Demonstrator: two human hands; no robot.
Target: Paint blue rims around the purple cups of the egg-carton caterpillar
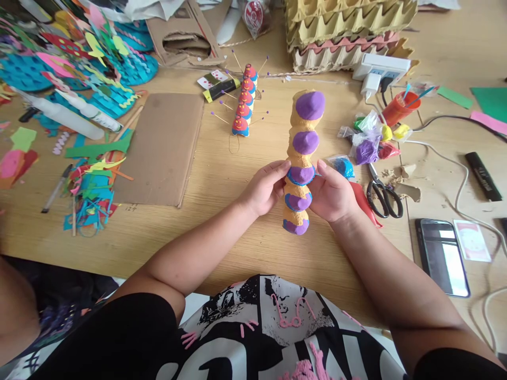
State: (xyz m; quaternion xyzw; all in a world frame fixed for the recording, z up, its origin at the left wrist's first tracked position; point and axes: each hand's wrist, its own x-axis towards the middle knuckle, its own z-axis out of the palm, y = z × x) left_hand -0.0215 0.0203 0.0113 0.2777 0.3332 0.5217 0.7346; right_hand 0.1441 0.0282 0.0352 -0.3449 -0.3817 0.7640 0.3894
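Between both hands, above the table, is a yellow egg-carton strip (pixel 300 158) with a row of several bumps capped in purple clay. Blue clay edges the three bumps nearest me. My left hand (pixel 266 186) grips the strip's left side near the middle bump, thumb on top. On the opposite side my right hand (pixel 334 191) holds it, its thumb by the blue edge of the middle bump. The fingers under the strip are partly hidden. Beyond my left hand stands a finished-looking red and blue egg-carton caterpillar (pixel 244 103) with purple-tipped sticks poking out.
Left of centre lies a cardboard sheet (pixel 160 148), beside paper scraps (pixel 93 184) and glue bottles (pixel 75 113). Egg trays (pixel 348 31) are stacked at the back. Bagged clay (pixel 368 148), scissors (pixel 382 192), an orange cup (pixel 400 105), cables and a phone (pixel 443 258) lie on the right.
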